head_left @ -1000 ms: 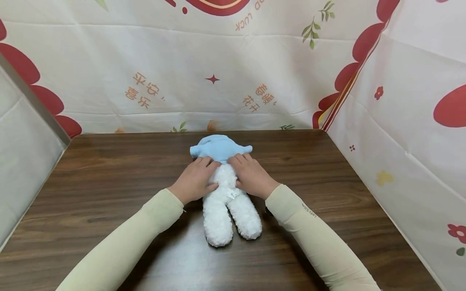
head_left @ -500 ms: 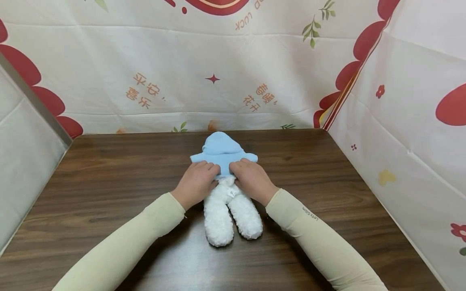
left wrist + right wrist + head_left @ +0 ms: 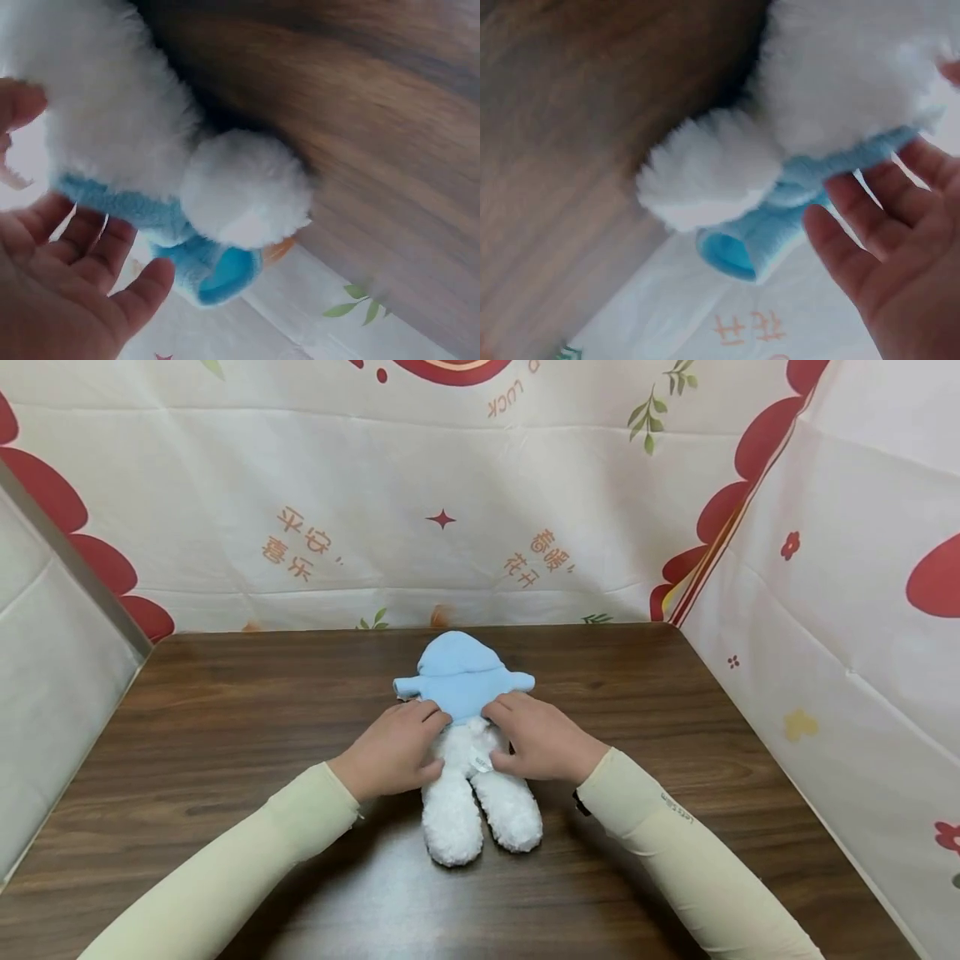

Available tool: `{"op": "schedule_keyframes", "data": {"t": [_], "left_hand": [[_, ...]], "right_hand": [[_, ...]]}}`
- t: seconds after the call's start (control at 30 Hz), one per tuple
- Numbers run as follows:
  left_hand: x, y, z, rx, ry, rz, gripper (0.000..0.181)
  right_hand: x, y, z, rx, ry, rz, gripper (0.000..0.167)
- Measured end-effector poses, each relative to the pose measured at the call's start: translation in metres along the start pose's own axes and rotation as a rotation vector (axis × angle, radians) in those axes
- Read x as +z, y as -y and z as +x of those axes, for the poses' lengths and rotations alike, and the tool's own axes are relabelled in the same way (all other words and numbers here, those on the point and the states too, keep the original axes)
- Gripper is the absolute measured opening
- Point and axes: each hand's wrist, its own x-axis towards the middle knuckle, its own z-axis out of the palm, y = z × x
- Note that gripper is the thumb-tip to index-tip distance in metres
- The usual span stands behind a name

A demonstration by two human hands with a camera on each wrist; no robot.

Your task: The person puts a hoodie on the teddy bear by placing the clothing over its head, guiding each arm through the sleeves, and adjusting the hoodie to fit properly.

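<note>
A white plush toy (image 3: 452, 822) lies on the dark wooden table with both legs toward me. A light blue hooded top (image 3: 463, 689) covers its upper part, hood at the far end and sleeves out to both sides. My left hand (image 3: 393, 747) touches the top's lower left edge with loose fingers, thumb apart by the white body. Opposite it, my right hand (image 3: 546, 739) rests at the lower right edge, thumb near a small white tag (image 3: 480, 762). In the left wrist view a hollow blue sleeve (image 3: 229, 274) hangs beside a fluffy white limb (image 3: 246, 187).
Around the toy spreads the brown wood-grain table (image 3: 247, 710). A white printed cloth (image 3: 360, 493) hangs behind its far edge, and another cloth wall (image 3: 847, 610) borders the right side.
The hands drew the blue top's hem toward me over the white body, and its hood and sleeves spread flatter. Since then both hands have loosened and their wrists have moved apart.
</note>
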Motion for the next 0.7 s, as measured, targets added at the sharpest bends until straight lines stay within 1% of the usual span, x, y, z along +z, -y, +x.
{"op": "schedule_keyframes", "data": {"t": [0.03, 0.1, 0.17, 0.23, 0.33, 0.4, 0.5, 0.6, 0.7], "left_hand": [[0.000, 0.001, -0.001, -0.006, 0.009, -0.004, 0.035], [0.003, 0.002, -0.001, -0.018, -0.003, 0.003, 0.035], [0.006, 0.002, 0.000, -0.025, -0.042, 0.000, 0.029], [0.009, 0.000, 0.001, -0.022, -0.094, -0.003, 0.023], [0.012, -0.003, 0.002, -0.016, -0.161, -0.010, 0.024], [0.014, -0.005, 0.002, -0.016, -0.192, -0.003, 0.027], [0.015, -0.007, 0.003, -0.017, -0.216, 0.020, 0.028], [0.017, -0.007, 0.005, -0.008, -0.218, 0.040, 0.027], [0.018, -0.007, 0.007, -0.001, -0.212, 0.050, 0.027]], "right_hand": [[-0.001, 0.000, -0.001, -0.011, 0.009, 0.001, 0.033], [0.000, 0.000, -0.001, -0.033, 0.008, 0.000, 0.035], [0.003, 0.000, 0.000, -0.039, -0.015, -0.008, 0.029], [0.006, 0.001, 0.001, -0.041, -0.048, -0.014, 0.023], [0.009, 0.003, 0.003, -0.060, -0.093, -0.036, 0.023], [0.010, 0.004, 0.004, -0.079, -0.114, -0.051, 0.025], [0.011, 0.005, 0.006, -0.100, -0.130, -0.069, 0.031], [0.012, 0.007, 0.006, -0.110, -0.133, -0.061, 0.037], [0.011, 0.008, 0.007, -0.109, -0.134, -0.041, 0.038]]}}
